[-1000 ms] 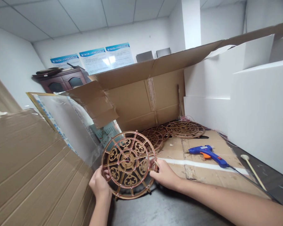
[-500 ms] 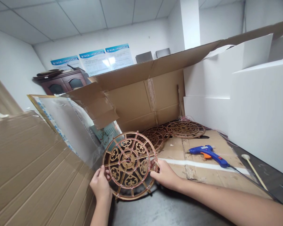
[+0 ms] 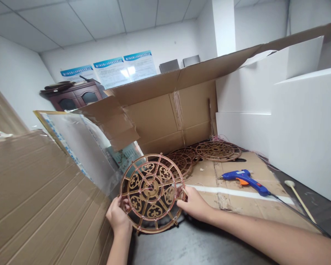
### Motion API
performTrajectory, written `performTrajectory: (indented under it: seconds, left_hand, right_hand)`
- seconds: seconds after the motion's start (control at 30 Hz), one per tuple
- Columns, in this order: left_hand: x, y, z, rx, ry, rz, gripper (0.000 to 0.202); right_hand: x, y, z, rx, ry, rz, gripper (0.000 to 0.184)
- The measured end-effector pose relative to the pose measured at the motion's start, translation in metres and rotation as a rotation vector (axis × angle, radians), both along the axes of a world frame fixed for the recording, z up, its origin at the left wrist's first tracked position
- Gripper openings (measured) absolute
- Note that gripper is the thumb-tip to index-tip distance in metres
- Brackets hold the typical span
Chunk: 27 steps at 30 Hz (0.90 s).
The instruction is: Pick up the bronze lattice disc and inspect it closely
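Observation:
Both my hands hold up a round, copper-coloured openwork disc [image 3: 151, 192] with floral cutouts, tilted on edge near the floor. My left hand [image 3: 118, 218] grips its lower left rim with curled fingers. My right hand [image 3: 194, 204] pinches the right rim. Behind it, more discs of the same kind [image 3: 183, 161] lie stacked on flattened cardboard, and another one [image 3: 218, 150] lies farther back.
A blue hot glue gun [image 3: 244, 180] with its cord lies on the cardboard [image 3: 237, 198] to the right, a wooden stick [image 3: 299, 198] beyond it. Large cardboard sheets [image 3: 38, 206] lean at left, white foam blocks [image 3: 300, 129] stand at right, an open carton wall [image 3: 165, 114] behind.
The disc has turned slightly in my hands and my left fingers have shifted on its rim. The view moved a little to the left.

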<state>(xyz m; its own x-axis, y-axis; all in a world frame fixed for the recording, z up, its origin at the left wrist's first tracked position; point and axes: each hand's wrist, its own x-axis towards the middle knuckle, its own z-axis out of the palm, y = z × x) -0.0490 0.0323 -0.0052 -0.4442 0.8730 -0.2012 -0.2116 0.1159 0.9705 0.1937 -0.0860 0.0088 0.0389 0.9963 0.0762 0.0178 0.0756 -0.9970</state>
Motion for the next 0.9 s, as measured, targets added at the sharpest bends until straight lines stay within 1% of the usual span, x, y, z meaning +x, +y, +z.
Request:
performTrajectory:
  seconds: [0.1,0.47,0.6,0.77,0.9]
  left_hand:
    - [0.001,-0.001,0.002,-0.030,-0.012,0.002,0.031]
    - [0.004,-0.002,0.009,-0.043,0.012,0.027,0.030]
    - [0.005,-0.003,0.009,-0.042,0.020,0.026,0.029]
    - [0.005,-0.004,0.010,-0.026,0.034,0.037,0.029]
    - [0.006,-0.004,0.013,-0.015,0.037,0.044,0.029]
  right_hand:
    - [0.000,0.000,-0.001,0.007,0.001,0.005,0.023]
    - [0.001,0.000,0.001,-0.015,-0.014,0.006,0.024]
    - [0.000,-0.001,0.001,-0.016,-0.011,0.011,0.020]
    - [0.001,-0.001,-0.002,-0.013,-0.014,0.011,0.025]
    - [0.001,-0.001,0.001,-0.031,-0.065,-0.016,0.022]
